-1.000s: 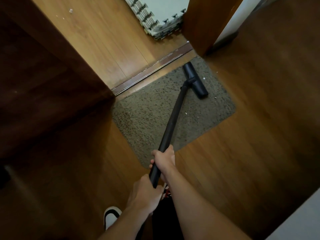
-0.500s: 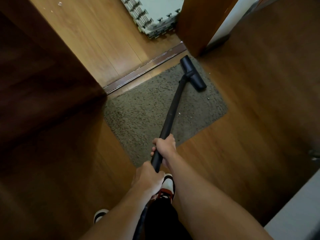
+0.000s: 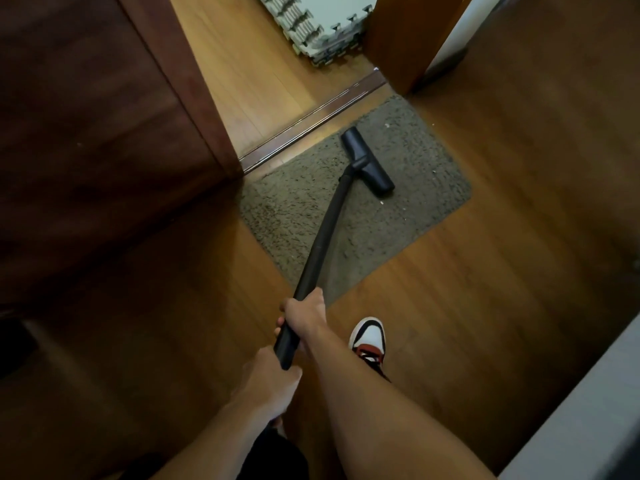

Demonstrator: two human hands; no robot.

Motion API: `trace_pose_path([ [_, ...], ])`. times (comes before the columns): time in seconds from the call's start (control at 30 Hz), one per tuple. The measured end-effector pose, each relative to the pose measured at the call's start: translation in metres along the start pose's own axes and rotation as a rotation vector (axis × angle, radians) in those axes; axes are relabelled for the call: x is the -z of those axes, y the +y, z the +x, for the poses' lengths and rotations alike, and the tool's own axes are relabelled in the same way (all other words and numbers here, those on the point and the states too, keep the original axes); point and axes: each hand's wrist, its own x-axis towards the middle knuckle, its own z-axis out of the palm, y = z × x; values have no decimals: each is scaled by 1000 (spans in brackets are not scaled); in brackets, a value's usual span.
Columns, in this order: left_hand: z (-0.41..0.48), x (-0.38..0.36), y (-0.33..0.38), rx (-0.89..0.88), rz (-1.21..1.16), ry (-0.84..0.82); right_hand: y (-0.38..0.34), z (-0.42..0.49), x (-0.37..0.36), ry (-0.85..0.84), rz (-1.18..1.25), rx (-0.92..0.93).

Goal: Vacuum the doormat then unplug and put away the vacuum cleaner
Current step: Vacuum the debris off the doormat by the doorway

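At lower centre, the right hand and, below it, the left hand each have a closed grip round the black vacuum wand. Its nozzle rests on the grey doormat, above centre.

Wooden floor carries the doormat and foam tiles.

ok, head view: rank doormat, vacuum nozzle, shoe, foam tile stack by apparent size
1. doormat
2. foam tile stack, cropped by the frame
3. vacuum nozzle and shoe look alike; shoe is nearer the camera, so unranked
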Motion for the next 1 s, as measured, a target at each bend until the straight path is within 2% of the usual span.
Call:
trace_pose_path([
  [0.17, -22, 9, -45, 57, -7, -56, 42, -23, -28, 8, -25, -12],
  [0.33, -26, 5, -47, 46, -16, -56, 47, -29, -23, 29, -36, 8],
  [0.73, 8, -24, 37, -19, -54, 3, -22, 11, 34, 78, -53, 94],
  [0.9, 30, -31, 82, 4, -64, -29, -58, 34, 59, 85, -52, 113],
  [1.0, 40, -37, 106, 8, -51, 7, -79, 46, 73, 83, -58, 117],
])
